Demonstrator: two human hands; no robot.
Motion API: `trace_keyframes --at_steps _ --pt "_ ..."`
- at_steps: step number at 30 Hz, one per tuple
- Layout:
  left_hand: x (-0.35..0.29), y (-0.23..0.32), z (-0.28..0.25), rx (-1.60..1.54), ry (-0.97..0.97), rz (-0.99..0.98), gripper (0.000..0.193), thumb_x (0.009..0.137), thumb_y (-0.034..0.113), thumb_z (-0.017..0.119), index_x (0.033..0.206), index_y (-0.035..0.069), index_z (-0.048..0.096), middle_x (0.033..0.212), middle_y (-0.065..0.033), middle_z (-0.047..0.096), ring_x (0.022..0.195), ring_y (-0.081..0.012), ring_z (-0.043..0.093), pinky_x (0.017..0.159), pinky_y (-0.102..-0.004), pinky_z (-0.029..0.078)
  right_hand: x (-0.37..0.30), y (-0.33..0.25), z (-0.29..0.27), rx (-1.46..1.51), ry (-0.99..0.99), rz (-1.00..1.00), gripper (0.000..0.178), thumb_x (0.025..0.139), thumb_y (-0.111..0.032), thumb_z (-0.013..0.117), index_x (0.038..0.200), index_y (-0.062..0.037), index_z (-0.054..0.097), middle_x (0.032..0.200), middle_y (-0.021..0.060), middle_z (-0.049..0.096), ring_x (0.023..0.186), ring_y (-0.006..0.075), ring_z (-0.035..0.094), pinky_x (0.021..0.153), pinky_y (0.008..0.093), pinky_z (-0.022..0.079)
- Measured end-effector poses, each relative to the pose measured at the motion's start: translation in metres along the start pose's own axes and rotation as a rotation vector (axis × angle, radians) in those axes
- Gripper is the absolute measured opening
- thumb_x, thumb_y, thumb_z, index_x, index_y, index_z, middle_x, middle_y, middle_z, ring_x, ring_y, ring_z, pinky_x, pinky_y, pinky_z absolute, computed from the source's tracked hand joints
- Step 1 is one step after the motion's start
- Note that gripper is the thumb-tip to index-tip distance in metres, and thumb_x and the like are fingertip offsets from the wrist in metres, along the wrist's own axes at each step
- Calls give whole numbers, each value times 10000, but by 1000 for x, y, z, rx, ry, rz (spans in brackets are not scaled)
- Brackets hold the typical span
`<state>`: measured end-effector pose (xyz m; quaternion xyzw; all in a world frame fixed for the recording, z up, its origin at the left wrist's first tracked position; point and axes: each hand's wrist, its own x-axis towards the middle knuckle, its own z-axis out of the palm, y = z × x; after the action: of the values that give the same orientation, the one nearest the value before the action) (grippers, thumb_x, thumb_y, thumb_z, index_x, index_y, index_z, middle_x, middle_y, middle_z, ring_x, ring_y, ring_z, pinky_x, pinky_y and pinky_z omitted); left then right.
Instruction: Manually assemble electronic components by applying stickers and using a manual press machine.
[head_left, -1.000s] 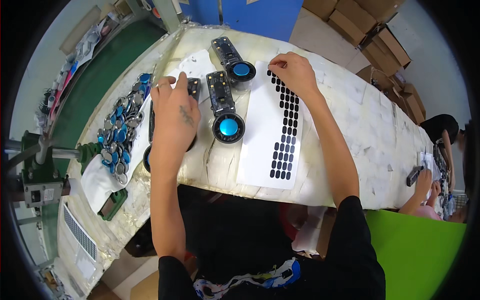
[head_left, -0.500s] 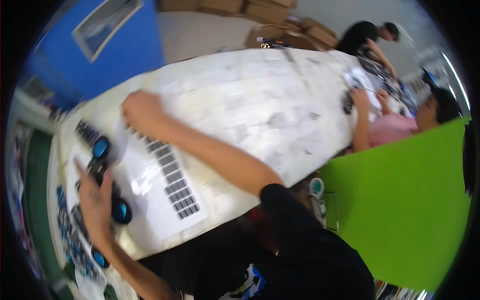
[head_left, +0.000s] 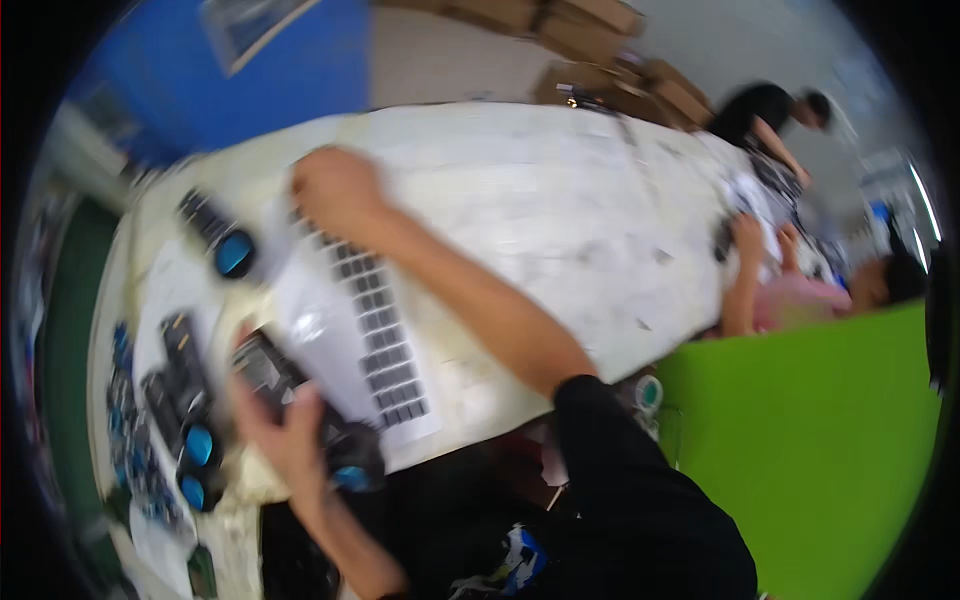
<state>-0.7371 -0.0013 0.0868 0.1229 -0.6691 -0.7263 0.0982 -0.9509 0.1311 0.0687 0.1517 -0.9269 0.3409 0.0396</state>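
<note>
Black device (head_left: 268,368) grasped in left hand (head_left: 285,438) — right hand (head_left: 343,195) curled at far edge of sheet (head_left: 325,338), hold unclear — table (head_left: 530,220) spreading rightward.

Workshop, with co-workers (head_left: 755,112) along a long workbench (head_left: 560,200), cardboard boxes (head_left: 590,25)

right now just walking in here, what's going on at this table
A person's left hand holds a black device with a round blue end. Their right hand is over the far end of a white sheet bearing rows of black pads; blur hides whether it grips anything. Three similar devices rest on the table to the left, near a blurred heap of bluish pieces.
</note>
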Motion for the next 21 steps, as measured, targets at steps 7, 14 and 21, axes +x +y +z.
trace_keyframes --at_steps 7,14,21 --pt "-10 11 20 -447 -46 -72 768 782 -32 688 1408 86 260 1062 -154 519 830 -219 648 719 -337 569 -7 -3 -29 -53 -19 -54 183 783 -205 718 930 -100 745 855 74 687 813 230 664 725 351 521" --pt "-10 12 17 -523 -57 -113 737 799 -72 660 1393 113 265 1006 -136 514 742 -217 651 651 -337 582 0 -3 -29 -28 -83 -28 204 782 -143 728 963 -51 744 838 76 709 790 177 653 742 305 518" --pt "-7 9 21 -528 -89 -124 695 823 -56 661 1368 98 258 946 -105 545 718 -178 624 654 -309 550 8 -1 -37 -13 -179 -10 198 787 -136 726 959 -39 730 787 54 685 767 136 633 728 284 509"
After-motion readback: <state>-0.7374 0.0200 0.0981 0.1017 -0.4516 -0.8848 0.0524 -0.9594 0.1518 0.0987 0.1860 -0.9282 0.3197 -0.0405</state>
